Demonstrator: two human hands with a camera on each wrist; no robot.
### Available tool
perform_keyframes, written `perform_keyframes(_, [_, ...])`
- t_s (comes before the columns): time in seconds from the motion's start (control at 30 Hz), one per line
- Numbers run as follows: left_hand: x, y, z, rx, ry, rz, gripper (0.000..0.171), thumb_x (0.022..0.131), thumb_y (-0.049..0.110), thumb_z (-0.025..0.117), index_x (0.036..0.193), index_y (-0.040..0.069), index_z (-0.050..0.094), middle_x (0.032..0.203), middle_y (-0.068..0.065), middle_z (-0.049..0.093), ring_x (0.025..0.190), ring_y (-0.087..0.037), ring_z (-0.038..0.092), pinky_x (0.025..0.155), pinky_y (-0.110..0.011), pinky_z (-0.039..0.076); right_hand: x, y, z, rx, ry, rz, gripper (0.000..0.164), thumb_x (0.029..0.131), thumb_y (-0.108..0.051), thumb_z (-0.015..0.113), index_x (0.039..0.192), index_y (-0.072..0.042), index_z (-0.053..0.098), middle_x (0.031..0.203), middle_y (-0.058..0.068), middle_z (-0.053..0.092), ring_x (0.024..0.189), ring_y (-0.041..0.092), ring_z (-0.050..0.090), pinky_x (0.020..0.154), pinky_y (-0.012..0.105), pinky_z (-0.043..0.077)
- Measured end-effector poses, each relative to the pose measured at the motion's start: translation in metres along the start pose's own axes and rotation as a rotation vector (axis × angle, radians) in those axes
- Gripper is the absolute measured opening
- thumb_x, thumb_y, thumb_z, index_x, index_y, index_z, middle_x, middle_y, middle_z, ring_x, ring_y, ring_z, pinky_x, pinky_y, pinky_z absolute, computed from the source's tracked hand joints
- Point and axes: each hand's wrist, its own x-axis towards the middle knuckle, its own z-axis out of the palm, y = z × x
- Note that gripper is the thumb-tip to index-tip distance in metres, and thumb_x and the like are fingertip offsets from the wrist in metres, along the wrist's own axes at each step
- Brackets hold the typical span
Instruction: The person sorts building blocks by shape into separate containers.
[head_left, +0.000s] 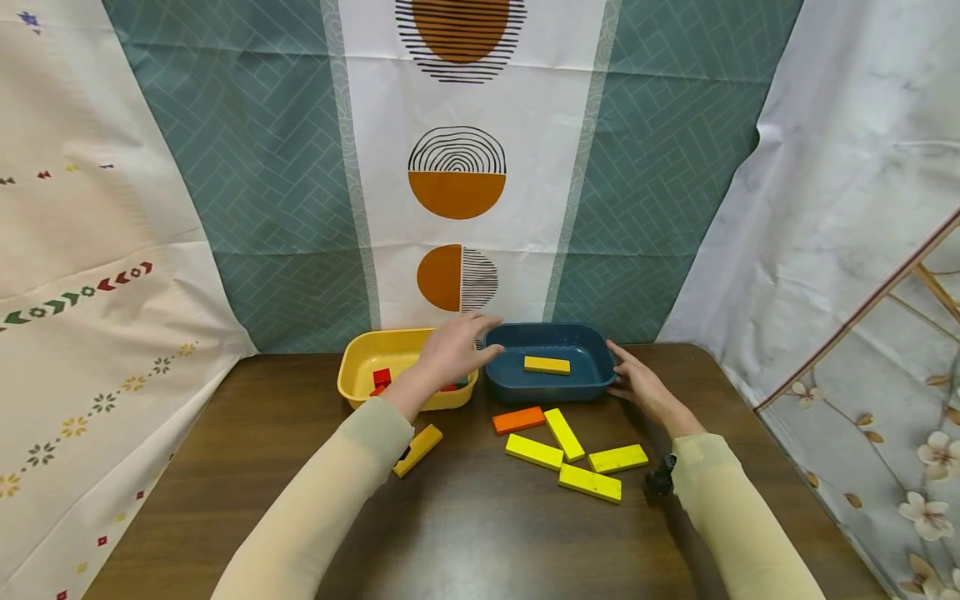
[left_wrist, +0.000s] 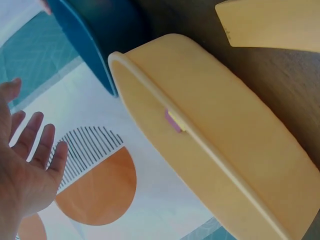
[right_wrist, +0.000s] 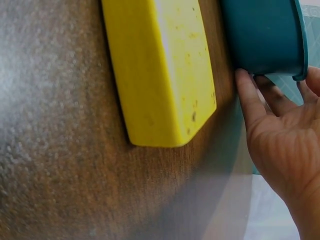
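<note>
My left hand (head_left: pixel 453 346) hovers over the inner right part of the yellow bin (head_left: pixel 356 367), its fingers spread towards the blue bin (head_left: pixel 551 393). Nothing is in that hand; the left wrist view shows its loosely spread fingers (left_wrist: pixel 35 132). At the blue bin's right end, my right hand (head_left: pixel 641 385) touches the outside wall with spread fingertips, as the right wrist view also shows. One amber block (head_left: pixel 547 366) lies flat inside the blue bin. Red pieces (head_left: pixel 382 377) lie in the yellow bin, partly hidden by my left arm.
In front of the blue bin lie an orange block (head_left: pixel 518 420) and several bright yellow blocks (head_left: pixel 534 451). Another amber block (head_left: pixel 420 448) rests beside my left sleeve. Patterned cloths (head_left: pixel 285 208) hang behind the wooden table (head_left: pixel 480 542) and along its sides.
</note>
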Motion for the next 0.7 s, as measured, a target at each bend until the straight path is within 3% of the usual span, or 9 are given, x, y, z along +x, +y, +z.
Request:
perform_keyframes(0.33, [-0.014,0.002,-0.02,-0.028,0.04,-0.013,0.055,0.097,0.043,0.069,0.147,0.021,0.059,0.146,-0.003,0.058,0.13,-0.027,0.051,0.106,-0.046,0.046,0.0,0.0,0.001,0.005,-0.001,0.003,0.065,0.106,-0.008,0.026,0.167,-0.022,0.006,0.17,0.018,-0.009,0.149,0.047,0.02,0.115,0.063,0.029])
perform_keyframes(0.7, [-0.047,0.001,-0.037,-0.011,0.11,0.032,0.051,0.095,0.041,0.072,0.141,0.019,0.065,0.139,-0.002,0.062,0.126,-0.025,0.054,0.103,-0.045,0.049,0.0,0.001,0.0,0.01,-0.012,-0.012,0.066,0.106,-0.008,0.027,0.166,-0.022,0.005,0.169,0.018,-0.009,0.148,0.048,0.02,0.115,0.064,0.028])
